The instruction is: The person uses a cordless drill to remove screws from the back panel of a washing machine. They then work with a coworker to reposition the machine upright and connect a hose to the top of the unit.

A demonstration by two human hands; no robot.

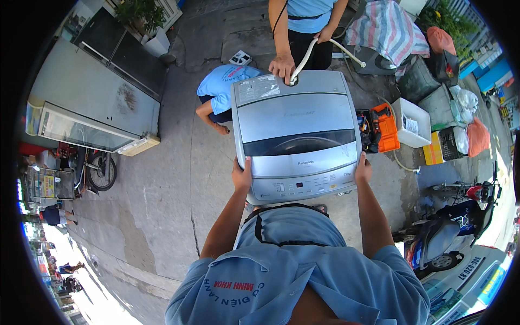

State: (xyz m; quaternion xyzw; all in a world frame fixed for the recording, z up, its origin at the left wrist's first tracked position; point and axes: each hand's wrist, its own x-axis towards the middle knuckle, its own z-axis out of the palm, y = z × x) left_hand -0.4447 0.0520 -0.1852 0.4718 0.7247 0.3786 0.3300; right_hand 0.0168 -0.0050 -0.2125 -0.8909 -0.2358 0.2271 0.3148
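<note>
Here the left hand (242,174) and right hand (363,169) each have their grip clamped on a side edge of a grey top-loading washing machine (297,135), which stands on the concrete ground (162,179) straight ahead. Its lid is shut, with a dark window strip and a button panel near the front. Across it, another person's hand (282,66) rests on the back edge, holding a white hose (314,46). An orange toolbox (385,127) sits just beside the machine's right, and someone crouches at its far left corner.
</note>
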